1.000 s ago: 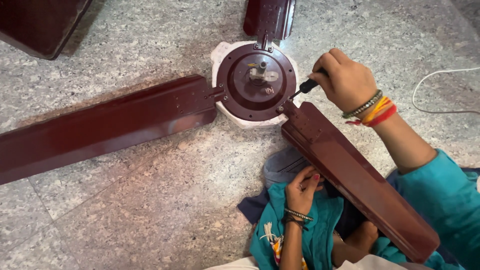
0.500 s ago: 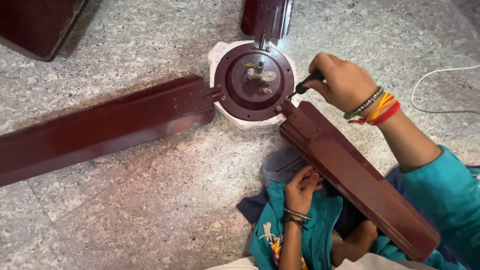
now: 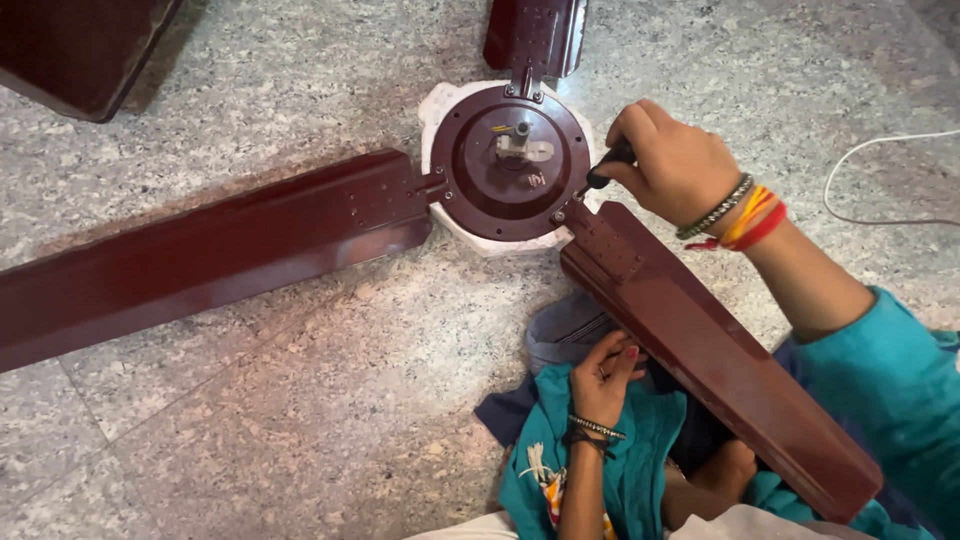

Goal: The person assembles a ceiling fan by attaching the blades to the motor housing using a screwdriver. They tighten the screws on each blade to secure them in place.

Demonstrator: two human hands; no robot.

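Head view: a maroon ceiling fan lies on a speckled stone floor [image 3: 250,420], its motor hub [image 3: 515,160] resting on a white base. The right hand [image 3: 675,165] is clamped around a black screwdriver handle [image 3: 612,165], the tip set down at the hub's rim where the near blade [image 3: 715,350] bolts on. The left hand [image 3: 608,380] rests with fingers loosely curled against the underside of that blade, over teal cloth [image 3: 620,460]; whether it grips anything I cannot tell. A second blade [image 3: 200,255] runs off left, a third [image 3: 535,35] points away. The step in hand looks like working a screw at the near blade's bracket. The next move calls for keeping the tip seated squarely and the blade steadied while turning.
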